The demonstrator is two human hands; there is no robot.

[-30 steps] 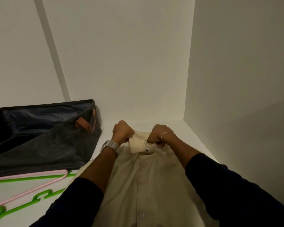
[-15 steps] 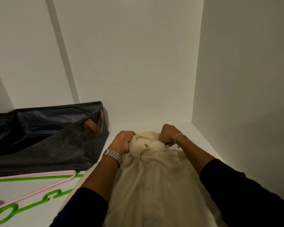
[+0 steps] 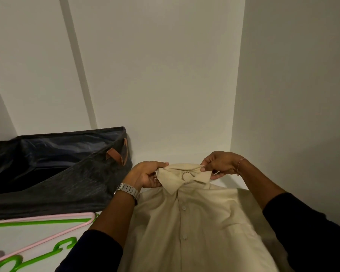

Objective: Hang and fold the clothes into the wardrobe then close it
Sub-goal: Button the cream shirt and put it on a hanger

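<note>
On the white shelf (image 3: 220, 154) inside the wardrobe, in the right corner, one beige shirt (image 3: 194, 228) is laid flat with its buttoned front upward and its collar (image 3: 182, 178) pointing toward the back wall. The collar lies directly between the two hands, and the body of the shirt stretches down between the forearms. The left end of the collar is pinched by the left hand (image 3: 145, 176), its fingers curled round the cloth and the thumb pressed on top. The right end is gripped by the right hand (image 3: 218, 163), fingers bent over the edge. A metal hanger hook (image 3: 186, 174) is seen poking out of the collar opening between the hands. One silver watch (image 3: 127, 190) is worn on the left wrist and one thin bracelet (image 3: 240, 163) on the right. To the left of the shirt, one dark fabric bin (image 3: 53, 173) with a brown handle is set against the back wall. In front of it, one pink hanger (image 3: 47, 225) is laid across green hangers (image 3: 37, 260); how many green ones there are cannot be told.
</note>
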